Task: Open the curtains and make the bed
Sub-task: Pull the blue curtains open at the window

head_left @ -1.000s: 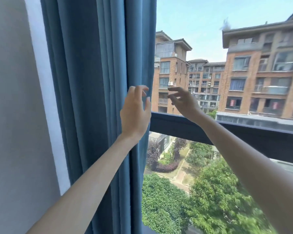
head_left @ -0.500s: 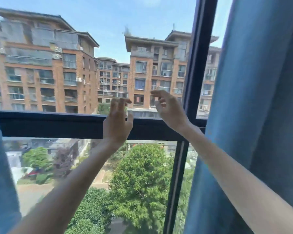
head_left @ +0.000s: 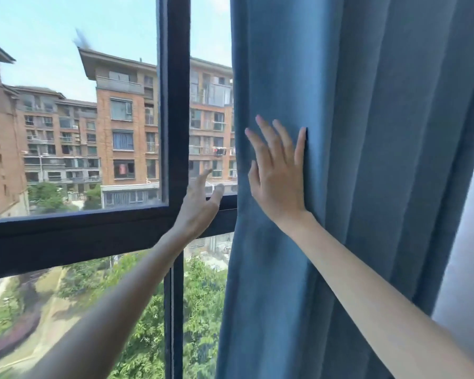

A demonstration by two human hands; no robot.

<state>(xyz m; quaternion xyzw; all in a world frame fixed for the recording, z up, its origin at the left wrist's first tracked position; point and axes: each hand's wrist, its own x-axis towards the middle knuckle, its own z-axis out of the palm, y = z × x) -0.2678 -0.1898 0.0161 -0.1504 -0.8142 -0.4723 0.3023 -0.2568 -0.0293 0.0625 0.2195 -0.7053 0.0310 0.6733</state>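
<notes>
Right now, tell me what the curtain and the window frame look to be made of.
Curtain: a thick woven fabric, blue and matte, judging by its soft deep folds, no shine, and no daylight showing through; the fibre cannot be told. The right hand lies flat against it.
Window frame: probably painted or coated metal, dark and smooth with straight crisp edges, though plastic cannot be ruled out.
</notes>
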